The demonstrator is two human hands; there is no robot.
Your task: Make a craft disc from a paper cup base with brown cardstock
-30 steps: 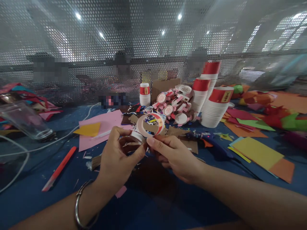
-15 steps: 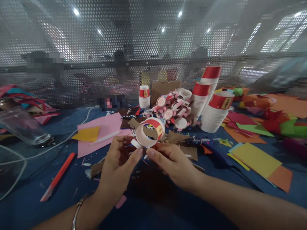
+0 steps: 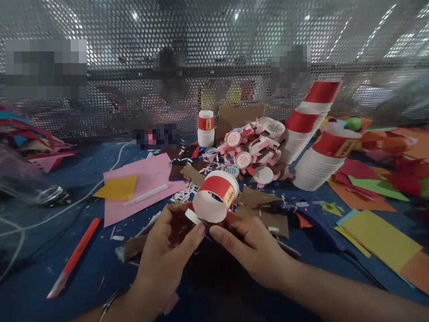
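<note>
Between my hands is a cut paper cup (image 3: 219,187) with a red band and a gold label, tipped so its open end faces me and downward. My left hand (image 3: 167,246) is closed at its lower left edge, where a small white paper strip (image 3: 193,217) sticks out by the fingers. My right hand (image 3: 253,248) grips the cup's lower right edge, thumb toward me and other fingers partly hidden behind it. Just beyond lies a pile of cut cup bottoms (image 3: 248,154) with pink tabs.
Stacked paper cups (image 3: 315,165) lean at the right, and a small cup stack (image 3: 205,129) stands at the back. A blue glue gun (image 3: 311,219), yellow paper (image 3: 382,239), pink paper (image 3: 114,208), a red pen (image 3: 77,250) and a glass (image 3: 27,179) surround my hands.
The cup has tilted, its opening turning lower and more of the red outside showing. Both hands keep their hold on it. The view has shifted slightly.
</note>
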